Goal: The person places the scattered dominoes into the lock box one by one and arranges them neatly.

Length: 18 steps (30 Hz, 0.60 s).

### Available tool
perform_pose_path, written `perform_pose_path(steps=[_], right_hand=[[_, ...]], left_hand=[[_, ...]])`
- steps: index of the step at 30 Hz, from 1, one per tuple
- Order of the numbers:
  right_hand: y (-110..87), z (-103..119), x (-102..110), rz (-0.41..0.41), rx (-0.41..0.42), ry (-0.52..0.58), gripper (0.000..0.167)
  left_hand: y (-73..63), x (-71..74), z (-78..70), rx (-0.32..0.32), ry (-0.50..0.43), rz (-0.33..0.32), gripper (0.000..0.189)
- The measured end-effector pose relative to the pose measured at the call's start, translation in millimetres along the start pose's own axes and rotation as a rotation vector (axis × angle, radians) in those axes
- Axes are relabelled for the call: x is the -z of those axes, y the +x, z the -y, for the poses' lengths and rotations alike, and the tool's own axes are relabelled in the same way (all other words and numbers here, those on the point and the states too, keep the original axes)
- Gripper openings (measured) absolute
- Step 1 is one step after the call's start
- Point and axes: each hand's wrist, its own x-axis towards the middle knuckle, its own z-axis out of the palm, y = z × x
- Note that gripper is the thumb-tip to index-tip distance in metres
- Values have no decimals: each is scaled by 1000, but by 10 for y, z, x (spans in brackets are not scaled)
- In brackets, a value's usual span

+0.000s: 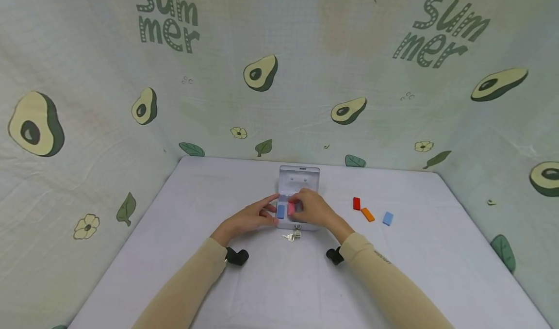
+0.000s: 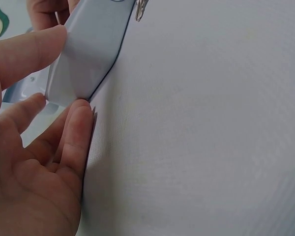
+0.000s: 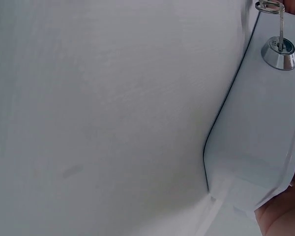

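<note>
A small light-grey metal cash box (image 1: 288,225) stands on the table with its lid (image 1: 299,176) raised. Inside lies a blue block (image 1: 281,211), on the left. Over the box, my right hand (image 1: 312,208) pinches a pink block (image 1: 291,208) between thumb and fingers. My left hand (image 1: 251,216) is at the box's left side, thumb and fingers spread along it. In the left wrist view its thumb (image 2: 32,51) touches the upper edge and its fingertips meet the lower corner. A key sits in the front lock (image 3: 280,51), seen in the right wrist view.
To the right of the box lie a red block (image 1: 356,203), an orange block (image 1: 368,215) and another blue block (image 1: 387,218). More keys (image 1: 289,237) hang from a ring at the box's front. A printed cloth backdrop (image 1: 301,96) rises behind the white table (image 1: 262,290).
</note>
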Motion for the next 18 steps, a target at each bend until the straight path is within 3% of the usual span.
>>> perform_pose_path(steps=[18], right_hand=[[20,45,-61,10,-41,-43,39]], left_hand=[[-7,-3,-21,6,-24,-9,83]])
